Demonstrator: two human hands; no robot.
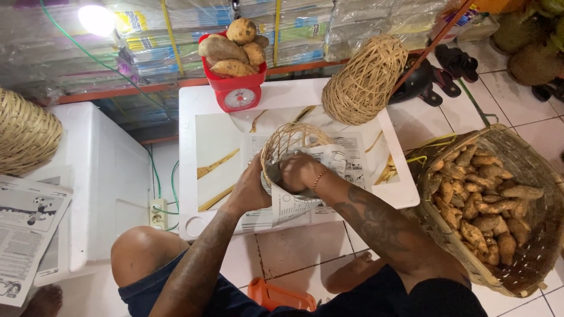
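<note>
Two hands work at a small woven basket (pixel 288 142) on the white table (pixel 200 111): the left hand (pixel 249 191) grips its rim, the right hand (pixel 296 171) is closed on newspaper (pixel 294 202) lining it. Pressed hard, the thin paper may tear; the light basket could tip.

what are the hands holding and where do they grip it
Both hold a small woven basket lined with newspaper. The left hand grips its near rim from outside; the right hand presses the paper at the rim.
</note>
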